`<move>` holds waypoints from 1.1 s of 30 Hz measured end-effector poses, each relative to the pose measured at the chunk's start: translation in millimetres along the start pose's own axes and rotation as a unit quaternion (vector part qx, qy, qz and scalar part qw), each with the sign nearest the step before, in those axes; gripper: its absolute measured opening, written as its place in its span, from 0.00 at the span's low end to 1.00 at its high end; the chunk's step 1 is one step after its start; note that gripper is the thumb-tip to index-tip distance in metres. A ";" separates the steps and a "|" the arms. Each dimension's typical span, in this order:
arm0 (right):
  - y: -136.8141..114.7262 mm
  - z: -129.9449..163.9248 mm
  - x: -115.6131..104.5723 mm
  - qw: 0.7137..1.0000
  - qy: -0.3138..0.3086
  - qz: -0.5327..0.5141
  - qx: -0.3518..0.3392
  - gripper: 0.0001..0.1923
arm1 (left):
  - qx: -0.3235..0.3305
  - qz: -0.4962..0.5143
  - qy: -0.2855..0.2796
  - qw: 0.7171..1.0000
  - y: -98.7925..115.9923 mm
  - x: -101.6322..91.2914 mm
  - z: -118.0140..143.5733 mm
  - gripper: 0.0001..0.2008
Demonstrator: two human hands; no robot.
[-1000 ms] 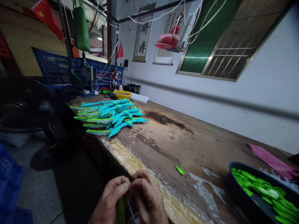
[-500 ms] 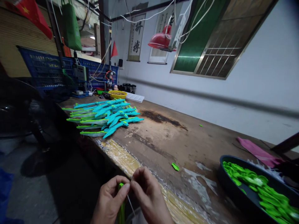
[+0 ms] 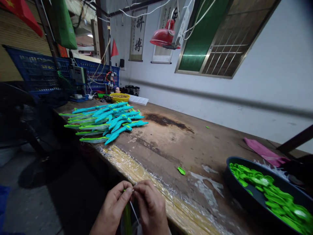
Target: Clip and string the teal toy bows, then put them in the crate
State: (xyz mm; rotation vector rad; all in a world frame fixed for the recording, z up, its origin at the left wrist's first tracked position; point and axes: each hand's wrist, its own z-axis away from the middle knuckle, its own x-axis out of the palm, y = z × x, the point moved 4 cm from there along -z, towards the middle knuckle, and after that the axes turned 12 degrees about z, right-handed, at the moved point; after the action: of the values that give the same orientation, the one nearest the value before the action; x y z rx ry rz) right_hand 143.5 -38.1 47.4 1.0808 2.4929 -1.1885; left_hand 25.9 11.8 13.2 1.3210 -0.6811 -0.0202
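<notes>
Both grips pinched shut, fingertips meeting right at the bench (image 3: 171,143) edge. Left hand (image 3: 112,209) closed round a green strip (image 3: 126,218) standing nearly upright under the thumb; right hand (image 3: 151,206) nipping a thin white strand (image 3: 134,212) just beside the strip's top end. Strip sits between the two palms, below the bench edge. Further up the bench, a pile of teal toys (image 3: 107,122). Off right, a dark tray (image 3: 238,197) of green bits (image 3: 266,192).
</notes>
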 end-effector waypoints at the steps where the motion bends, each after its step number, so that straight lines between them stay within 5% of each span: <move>1: -0.9 1.1 0.3 1.000 0.008 0.001 -0.010 0.10 | -0.010 0.022 -0.005 1.000 -1.1 0.9 -0.5 0.15; 7: -4.8 1.6 0.4 0.996 0.026 0.068 -0.056 0.10 | -0.027 0.075 0.016 0.997 0.0 5.5 1.9 0.16; 21: 3.3 3.9 7.7 0.954 0.019 0.272 -0.126 0.09 | 0.022 0.008 0.055 0.998 -6.8 3.7 1.9 0.20; 26: 1.9 -2.3 -6.0 0.976 0.026 0.200 -0.076 0.10 | 0.015 0.003 0.064 0.998 -6.1 3.5 3.2 0.20; 33: -2.0 -5.1 -9.0 0.995 -0.091 0.032 -0.001 0.13 | 0.010 0.010 0.059 0.998 -5.2 5.5 4.9 0.18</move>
State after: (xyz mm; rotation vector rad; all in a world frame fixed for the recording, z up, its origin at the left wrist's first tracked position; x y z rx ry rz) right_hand 149.3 -40.1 56.0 0.9954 2.3043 -1.2071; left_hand 30.0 3.9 11.4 1.3227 -0.5955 0.0813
